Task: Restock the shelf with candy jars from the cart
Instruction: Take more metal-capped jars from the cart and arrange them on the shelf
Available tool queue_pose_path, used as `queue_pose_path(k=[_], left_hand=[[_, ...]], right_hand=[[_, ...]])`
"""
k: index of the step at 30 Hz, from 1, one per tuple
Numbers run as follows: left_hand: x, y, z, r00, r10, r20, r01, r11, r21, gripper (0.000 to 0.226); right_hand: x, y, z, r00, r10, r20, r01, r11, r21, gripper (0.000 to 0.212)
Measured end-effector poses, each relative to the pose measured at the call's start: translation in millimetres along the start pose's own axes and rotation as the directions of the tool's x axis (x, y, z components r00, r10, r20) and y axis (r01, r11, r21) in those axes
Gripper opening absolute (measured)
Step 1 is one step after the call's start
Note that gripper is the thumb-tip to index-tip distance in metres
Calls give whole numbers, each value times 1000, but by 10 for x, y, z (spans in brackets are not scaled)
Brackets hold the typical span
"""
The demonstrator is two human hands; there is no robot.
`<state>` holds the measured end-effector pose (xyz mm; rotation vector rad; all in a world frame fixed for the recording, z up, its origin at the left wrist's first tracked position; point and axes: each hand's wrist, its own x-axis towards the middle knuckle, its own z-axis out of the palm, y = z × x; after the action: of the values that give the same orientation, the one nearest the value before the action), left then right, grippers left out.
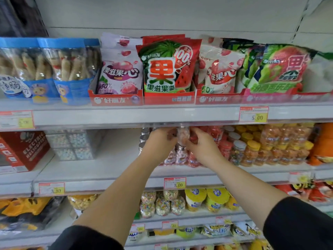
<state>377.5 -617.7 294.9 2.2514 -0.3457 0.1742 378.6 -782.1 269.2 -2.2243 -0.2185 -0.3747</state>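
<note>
Seen from the head camera, a clear candy jar (182, 137) of pink sweets is held above the silver-lidded jars (180, 156) on the middle shelf (111, 170). It is clasped between the left hand (161, 141) and the right hand (202, 147), fingers curled round its sides

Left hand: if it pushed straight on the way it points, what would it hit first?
Probably the clear plastic jar of pink candy that the left hand grips; depth beyond is unclear.
</note>
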Motion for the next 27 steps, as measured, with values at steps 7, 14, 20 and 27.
queue_pose_path(k=[7,14,20,27], left_hand=[[142,72,97,998,-54,-14,53,998,-33,28],[228,117,172,995,-94,-29,94,995,-19,12],[263,75,112,991,-126,36,128,991,-29,16],[287,1,133,990,-129,50,130,992,-3,23]], right_hand=[[38,32,14,999,24,-33,-23,999,27,33],[54,83,112,997,71,-39,-67,994,91,34],[5,94,31,997,72,-4,-72,994,85,37],[-78,131,49,996,68,53,-73,992,101,52]])
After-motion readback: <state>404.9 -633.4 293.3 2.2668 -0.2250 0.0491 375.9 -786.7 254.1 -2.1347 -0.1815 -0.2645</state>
